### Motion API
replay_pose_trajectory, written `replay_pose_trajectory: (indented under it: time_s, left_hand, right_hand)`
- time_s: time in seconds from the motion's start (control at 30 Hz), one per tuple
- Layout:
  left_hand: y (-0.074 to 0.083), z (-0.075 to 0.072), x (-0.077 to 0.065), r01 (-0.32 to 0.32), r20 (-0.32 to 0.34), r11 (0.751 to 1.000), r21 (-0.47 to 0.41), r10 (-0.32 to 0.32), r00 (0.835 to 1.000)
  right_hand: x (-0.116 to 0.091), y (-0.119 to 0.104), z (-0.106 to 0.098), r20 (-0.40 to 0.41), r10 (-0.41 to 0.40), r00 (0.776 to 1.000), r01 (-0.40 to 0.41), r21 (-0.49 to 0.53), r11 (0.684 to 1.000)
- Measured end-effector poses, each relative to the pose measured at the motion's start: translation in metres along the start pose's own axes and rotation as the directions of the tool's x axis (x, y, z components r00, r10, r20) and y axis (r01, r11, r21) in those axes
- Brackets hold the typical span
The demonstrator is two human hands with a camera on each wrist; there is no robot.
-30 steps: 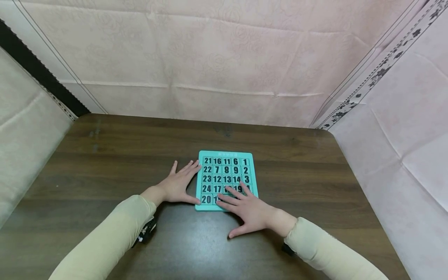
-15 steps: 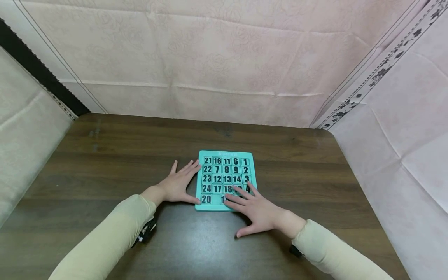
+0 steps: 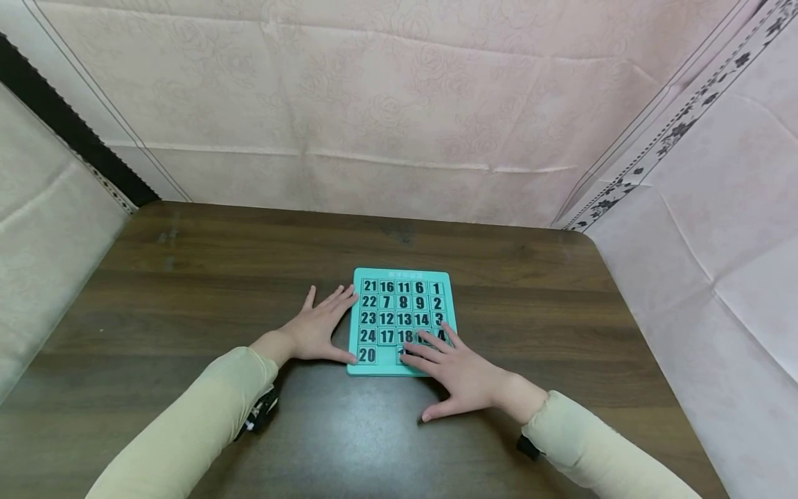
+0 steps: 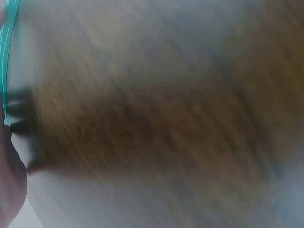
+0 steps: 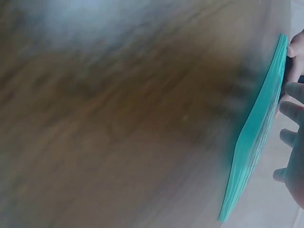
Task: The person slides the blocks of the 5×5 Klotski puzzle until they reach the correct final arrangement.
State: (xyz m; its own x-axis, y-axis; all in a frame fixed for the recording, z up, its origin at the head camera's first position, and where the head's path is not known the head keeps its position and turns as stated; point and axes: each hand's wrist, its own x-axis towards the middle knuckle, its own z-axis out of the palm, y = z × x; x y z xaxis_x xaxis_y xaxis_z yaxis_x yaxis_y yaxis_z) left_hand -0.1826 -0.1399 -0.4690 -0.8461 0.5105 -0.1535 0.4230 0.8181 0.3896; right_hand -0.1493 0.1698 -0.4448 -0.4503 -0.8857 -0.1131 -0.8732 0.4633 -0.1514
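A teal number slide puzzle point(image 3: 404, 303) lies flat on the wooden table, its square tiles printed with black numbers. In the bottom row, a gap point(image 3: 384, 355) shows just right of the 20 tile point(image 3: 367, 355). My left hand point(image 3: 314, 334) rests along the puzzle's left edge, thumb near the lower corner, fingers straight and spread. Over the lower right tiles reaches my right hand point(image 3: 460, 376), fingers extended, fingertips on or just above them. It hides part of the bottom two rows. The right wrist view catches the puzzle's teal side point(image 5: 251, 135) and several fingertips point(image 5: 288, 137).
Dark wood-grain table point(image 3: 249, 277) surrounds the puzzle. A pale patterned cloth point(image 3: 386, 111) hangs behind the table's far edge, with more cloth point(image 3: 717, 229) at the right side. A black device point(image 3: 262, 410) sits under the left forearm.
My right hand has shifted slightly right across the puzzle. A bottom-row tile has slid right, so the gap beside the 20 tile has appeared. My left hand stays in place.
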Motion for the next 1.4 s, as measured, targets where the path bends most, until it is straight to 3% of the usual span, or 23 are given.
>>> replay_pose_trajectory:
  time_s: [0.4,0.63,1.4]
  left_hand:
    - [0.000,0.000,0.000,0.004,0.024,1.000,0.011,-0.005,1.000]
    - [-0.001,0.001,0.001,0.001,0.026,1.000,0.010,-0.001,1.000]
    - [-0.002,0.001,0.001,-0.001,0.012,1.000,0.010,0.001,1.000]
  right_hand:
    - [0.031,-0.017,0.003,0.070,-0.078,0.994,0.085,-0.106,0.991]
    - [0.041,-0.021,0.004,0.116,-0.055,0.992,0.069,-0.120,0.990]
    - [0.015,-0.006,-0.001,0.071,-0.029,0.997,0.031,-0.028,0.999]
